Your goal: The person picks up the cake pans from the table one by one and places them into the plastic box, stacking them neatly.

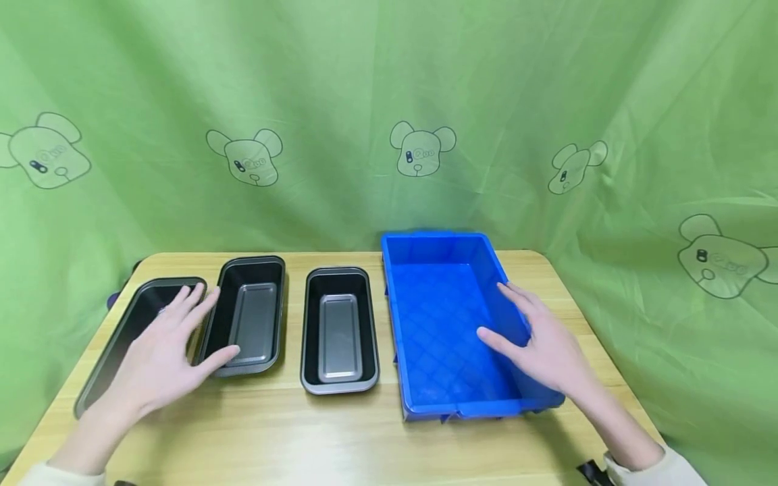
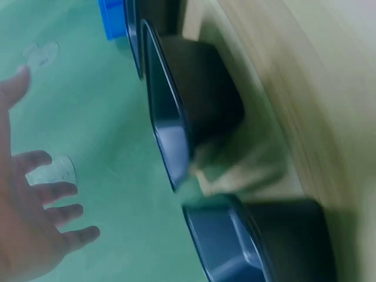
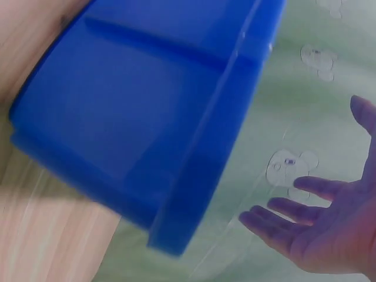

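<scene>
Left hand (image 1: 159,358) — spread, holding nothing — hovers above the leftmost dark pans (image 1: 254,320); right hand (image 1: 546,347), likewise, by the blue tray (image 1: 434,331). Pans and tray sit on the table (image 1: 286,439), seemingly stiff, light — best held by rims (image 1: 340,389).

Faint lettering (image 1: 423,154), looks like "Qoo", on cartoon animal heads (image 1: 252,158) printed on green curtain (image 1: 340,61); exact letters uncertain.

On worktop (image 1: 292,442), left to right: left pan (image 1: 135,318); middle pan (image 1: 255,320); right pan (image 1: 340,337), between middle pan and bin; bin (image 1: 446,331), rightmost. Curtain (image 1: 334,209): behind and at both sides. Left hand (image 1: 161,358): over left pan. Right hand (image 1: 543,345): over bin's right side.
</scene>
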`<state>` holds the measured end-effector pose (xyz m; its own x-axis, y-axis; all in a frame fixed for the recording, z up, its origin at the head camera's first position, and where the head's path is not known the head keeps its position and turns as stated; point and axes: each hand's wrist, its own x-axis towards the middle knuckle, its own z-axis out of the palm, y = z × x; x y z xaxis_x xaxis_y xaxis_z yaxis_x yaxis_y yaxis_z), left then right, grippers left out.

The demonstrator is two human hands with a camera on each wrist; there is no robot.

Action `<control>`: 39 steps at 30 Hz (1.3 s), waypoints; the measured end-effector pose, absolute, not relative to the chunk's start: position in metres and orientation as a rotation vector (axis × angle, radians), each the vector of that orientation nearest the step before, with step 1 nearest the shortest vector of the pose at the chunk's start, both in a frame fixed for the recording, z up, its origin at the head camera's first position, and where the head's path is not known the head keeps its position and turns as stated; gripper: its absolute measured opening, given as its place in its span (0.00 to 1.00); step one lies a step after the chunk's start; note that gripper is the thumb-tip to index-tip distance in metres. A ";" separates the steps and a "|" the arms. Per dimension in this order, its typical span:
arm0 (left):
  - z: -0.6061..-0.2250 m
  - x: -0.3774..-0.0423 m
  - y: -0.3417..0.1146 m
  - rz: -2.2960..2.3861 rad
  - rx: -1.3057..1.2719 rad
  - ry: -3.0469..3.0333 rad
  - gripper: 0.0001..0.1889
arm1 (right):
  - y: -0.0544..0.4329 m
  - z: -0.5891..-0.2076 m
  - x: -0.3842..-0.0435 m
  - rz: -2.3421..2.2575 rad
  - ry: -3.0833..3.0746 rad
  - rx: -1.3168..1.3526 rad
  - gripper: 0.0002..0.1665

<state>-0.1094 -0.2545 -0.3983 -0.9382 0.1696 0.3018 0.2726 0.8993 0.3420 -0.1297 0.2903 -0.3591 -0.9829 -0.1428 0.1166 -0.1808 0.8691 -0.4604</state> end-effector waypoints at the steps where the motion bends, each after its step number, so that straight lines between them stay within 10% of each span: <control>1: -0.398 -0.109 -0.260 -0.579 -0.306 -2.812 0.51 | 0.294 -0.358 -0.131 0.800 -2.968 0.238 0.53; 39: -0.434 -0.115 -0.431 -1.083 0.207 -2.990 0.43 | 0.400 -0.390 -0.174 1.765 -3.086 0.019 0.41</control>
